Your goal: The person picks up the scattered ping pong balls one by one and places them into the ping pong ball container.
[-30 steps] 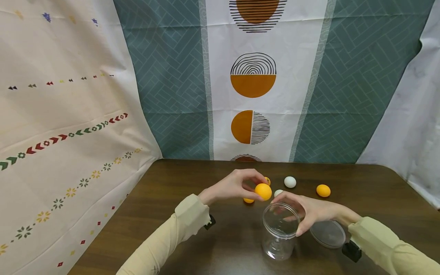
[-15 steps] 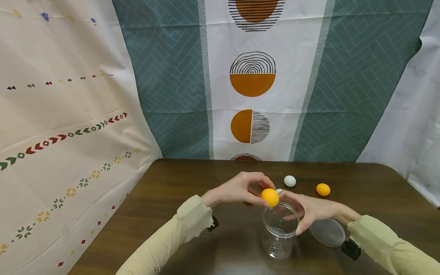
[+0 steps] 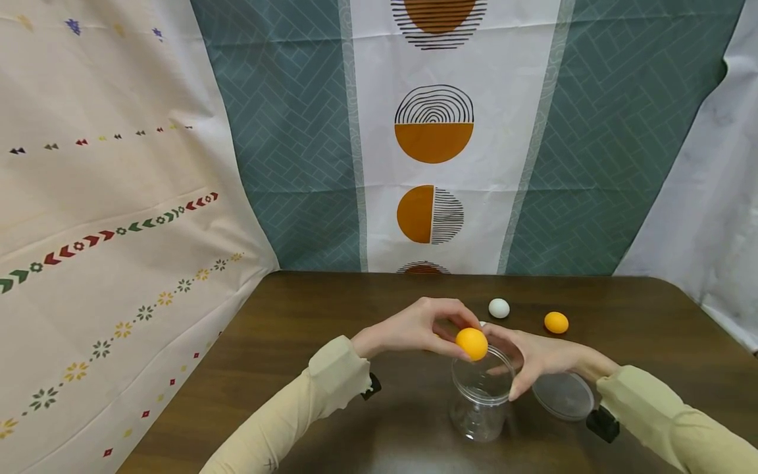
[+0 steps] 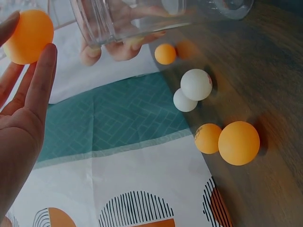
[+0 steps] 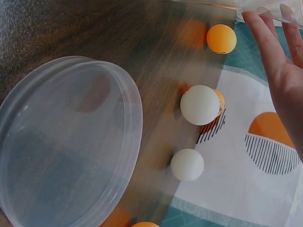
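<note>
At lower centre, the left hand (image 3: 414, 327) pinches an orange ping-pong ball (image 3: 472, 343) over the clear jar (image 3: 481, 395), whose rim the right hand (image 3: 535, 359) grips, steadying it on the tabletop (image 3: 308, 329).

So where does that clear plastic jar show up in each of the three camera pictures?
Head: clear jar stands bottom centre, right hand gripping its rim.
Left wrist: jar along the top edge, rim leftward.
Right wrist: only a sliver at the top right.
Shared landmark: the white ball.
</note>
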`<state>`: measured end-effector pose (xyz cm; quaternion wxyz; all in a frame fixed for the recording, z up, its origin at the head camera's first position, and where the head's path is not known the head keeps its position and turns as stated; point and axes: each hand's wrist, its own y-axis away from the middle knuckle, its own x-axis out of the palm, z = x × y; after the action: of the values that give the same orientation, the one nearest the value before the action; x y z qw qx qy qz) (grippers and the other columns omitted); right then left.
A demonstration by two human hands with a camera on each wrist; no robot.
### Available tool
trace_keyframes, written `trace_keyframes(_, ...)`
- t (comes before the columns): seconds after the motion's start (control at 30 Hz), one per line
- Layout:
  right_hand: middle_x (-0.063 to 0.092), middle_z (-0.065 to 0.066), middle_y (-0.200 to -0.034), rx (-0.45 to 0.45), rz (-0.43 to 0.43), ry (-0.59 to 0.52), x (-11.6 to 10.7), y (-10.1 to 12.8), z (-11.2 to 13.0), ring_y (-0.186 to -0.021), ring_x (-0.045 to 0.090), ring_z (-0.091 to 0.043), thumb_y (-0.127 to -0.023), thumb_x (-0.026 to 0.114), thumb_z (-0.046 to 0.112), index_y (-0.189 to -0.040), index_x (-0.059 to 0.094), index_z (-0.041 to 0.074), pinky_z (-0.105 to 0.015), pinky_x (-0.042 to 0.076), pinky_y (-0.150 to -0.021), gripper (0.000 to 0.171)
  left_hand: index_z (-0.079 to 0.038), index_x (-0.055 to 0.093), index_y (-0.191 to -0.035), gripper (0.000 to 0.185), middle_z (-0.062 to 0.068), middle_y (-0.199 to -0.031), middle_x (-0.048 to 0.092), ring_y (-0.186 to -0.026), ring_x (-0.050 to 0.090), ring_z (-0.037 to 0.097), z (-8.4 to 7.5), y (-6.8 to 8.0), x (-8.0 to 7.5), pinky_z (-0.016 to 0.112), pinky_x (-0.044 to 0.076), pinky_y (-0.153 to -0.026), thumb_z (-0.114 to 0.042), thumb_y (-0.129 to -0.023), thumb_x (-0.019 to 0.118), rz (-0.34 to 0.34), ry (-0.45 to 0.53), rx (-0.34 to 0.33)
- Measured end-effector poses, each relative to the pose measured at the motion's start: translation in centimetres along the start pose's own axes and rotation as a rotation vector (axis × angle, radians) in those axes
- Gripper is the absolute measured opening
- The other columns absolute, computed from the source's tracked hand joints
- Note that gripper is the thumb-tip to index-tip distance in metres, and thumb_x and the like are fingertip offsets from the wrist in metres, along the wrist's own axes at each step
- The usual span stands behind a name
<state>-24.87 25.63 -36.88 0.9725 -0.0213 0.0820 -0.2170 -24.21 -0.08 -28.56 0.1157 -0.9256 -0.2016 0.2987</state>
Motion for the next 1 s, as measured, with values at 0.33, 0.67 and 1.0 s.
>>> trace_keyframes(0.33, 0.006, -0.018, -0.145, 0.024, -0.010, -0.006, -0.1, 0.0, 0.3, -0.130, 0.015, -0.025, -0.076, 0.070, 0.001, -0.140, 0.012, 0.005, -0.055, 0.027, -0.093, 0.086, 0.008, 0.056, -0.106, 0.036, 0.016, -0.100, 0.055, -0.091, 0.056, 0.012, 0.1, -0.2, 0.2, 0.031, 0.049, -0.075, 0.009, -0.073, 0.071, -0.005, 0.000, -0.008)
trace_keyframes(0.67, 0.006, -0.017, -0.145, 0.018, -0.014, 0.008, -0.2, 0.1, 0.3, -0.131, 0.014, -0.020, -0.076, 0.070, -0.001, -0.140, 0.011, 0.002, -0.052, 0.029, -0.093, 0.087, 0.005, 0.057, -0.106, 0.036, 0.007, -0.095, 0.052, -0.089, 0.057, 0.010, -0.1, -0.2, 0.5, 0.031, 0.049, -0.074, 0.007, -0.073, 0.072, -0.018, -0.040, -0.034)
trace_keyframes(1.0, 0.019, -0.019, -0.139, 0.032, -0.025, 0.018, 0.0, 0.1, 0.2, -0.127, 0.020, -0.028, -0.075, 0.072, 0.004, -0.133, 0.024, 0.003, -0.052, 0.030, -0.093, 0.075, 0.004, 0.057, -0.107, 0.039, 0.010, -0.101, 0.054, -0.089, 0.056, 0.010, 2.1, -0.2, 1.0, 0.032, 0.049, -0.074, 0.008, -0.071, 0.073, 0.024, -0.021, -0.001)
